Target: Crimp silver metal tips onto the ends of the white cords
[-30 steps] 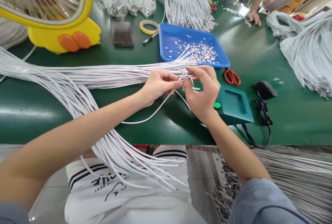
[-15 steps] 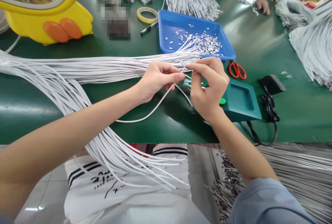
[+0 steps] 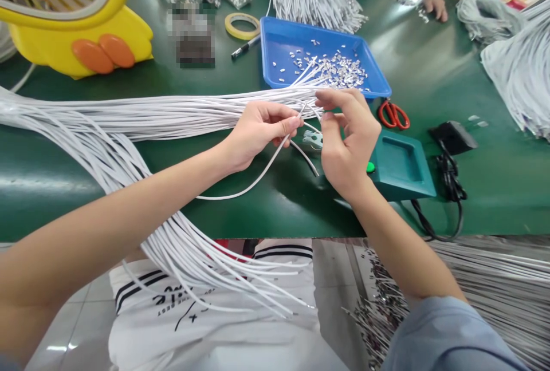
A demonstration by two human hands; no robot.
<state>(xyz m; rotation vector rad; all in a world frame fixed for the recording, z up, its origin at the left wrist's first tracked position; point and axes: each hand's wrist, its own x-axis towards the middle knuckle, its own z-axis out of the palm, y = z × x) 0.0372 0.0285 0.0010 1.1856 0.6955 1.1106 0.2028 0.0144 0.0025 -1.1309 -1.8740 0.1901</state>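
My left hand [image 3: 262,130] pinches a thin white cable [image 3: 253,185] near its end, between thumb and forefinger. The cable's fine end splits just past the fingertips, and another loose end hangs below them. Just to the right, my right hand [image 3: 352,142] is half curled, with thumb and forefinger apart close to the split end. I see nothing gripped in it, though its inner fingers are partly hidden. Behind both hands lies a thick bundle of white cables [image 3: 172,113]. A second bunch of cables [image 3: 193,245] drapes over the table edge onto my lap.
A blue tray [image 3: 283,24] holds small metal pieces. Right of my hands are red-handled scissors [image 3: 393,114], a teal device [image 3: 401,162] and a black adapter [image 3: 453,137]. Yellow tape [image 3: 242,26] lies behind. Another person's hand [image 3: 436,7] rests at the far right.
My right thumb and forefinger have parted and drawn slightly right, away from the cable end they were pinching. My left hand keeps its pinch, shifted slightly left.
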